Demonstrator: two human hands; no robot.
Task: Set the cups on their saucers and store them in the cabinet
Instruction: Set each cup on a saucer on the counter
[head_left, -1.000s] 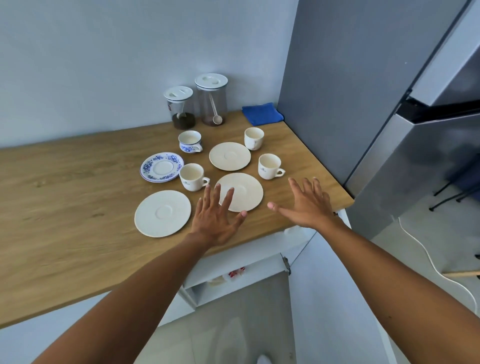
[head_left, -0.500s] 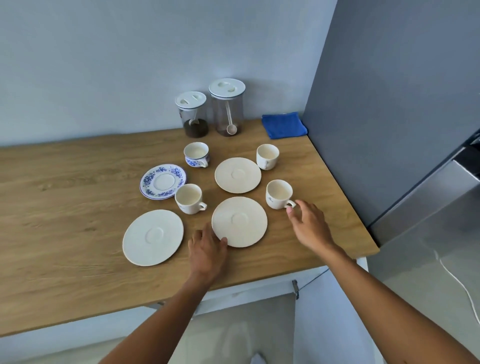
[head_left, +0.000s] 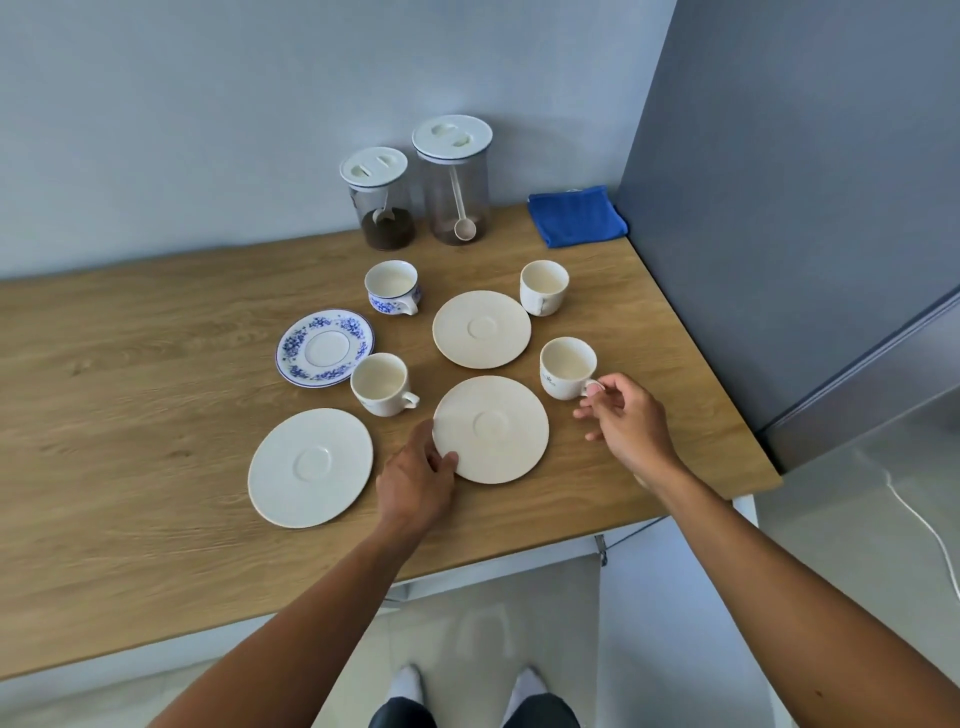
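While left fingers (head_left: 445, 460) grip a round saucer (head_left: 493, 428), right fingers (head_left: 613, 383) pinch a cup (head_left: 565, 366) handle (head_left: 591, 387).

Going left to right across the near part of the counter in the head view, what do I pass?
White saucer → left hand → cream saucer it grips → cup → right hand pinching its handle.

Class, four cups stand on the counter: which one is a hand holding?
The near right cup; the right hand pinches its handle. The other three stand untouched.
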